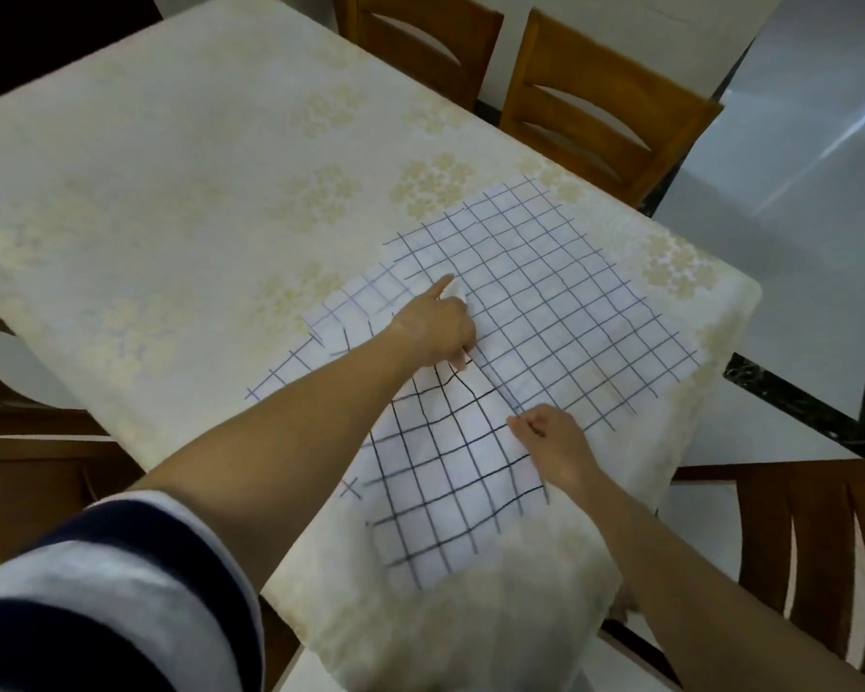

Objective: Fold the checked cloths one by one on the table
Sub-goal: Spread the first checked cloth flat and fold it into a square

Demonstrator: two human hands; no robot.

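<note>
White checked cloths with dark grid lines lie overlapping on the table (171, 192) near its right corner. The largest cloth (560, 302) is spread flat on the far right. A nearer cloth (445, 491) with bolder lines lies toward me, its far end bunched. A third cloth (320, 342) peeks out on the left under my arm. My left hand (440, 327) grips bunched fabric where the cloths meet, forefinger stretched out. My right hand (555, 442) pinches the right edge of the near cloth.
The table wears a cream floral tablecloth that hangs over the near corner. Wooden chairs stand at the far side (605, 107), at the right (820, 556) and at the left (31, 467). Glossy grey floor tiles lie beyond the right edge.
</note>
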